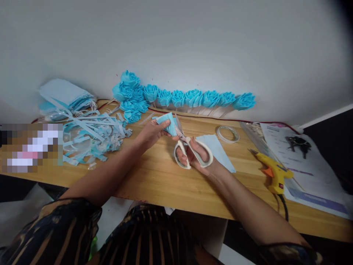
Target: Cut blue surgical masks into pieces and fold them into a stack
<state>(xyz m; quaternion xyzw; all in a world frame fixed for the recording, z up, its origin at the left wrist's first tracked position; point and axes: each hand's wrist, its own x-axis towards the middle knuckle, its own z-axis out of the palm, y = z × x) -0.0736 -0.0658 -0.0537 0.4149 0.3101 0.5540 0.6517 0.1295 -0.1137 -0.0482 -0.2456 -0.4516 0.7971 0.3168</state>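
A folded light-blue piece of material (170,127) is pinched in my left hand (154,131), above the middle of the table. My right hand (196,154) has its fingers through the handles of white-handled scissors (204,151). The blades are parted and lie at the right edge of the blue piece. Under and behind my right wrist, a flat light-blue sheet (216,147) rests on the wooden table (154,180).
Blue flowers (194,98) line the wall. Blue and white strips (93,134) and a stack of masks (66,95) lie left. Rightward are a tape roll (227,134), a yellow glue gun (273,171) with its cord, papers (309,169) and keys (299,144).
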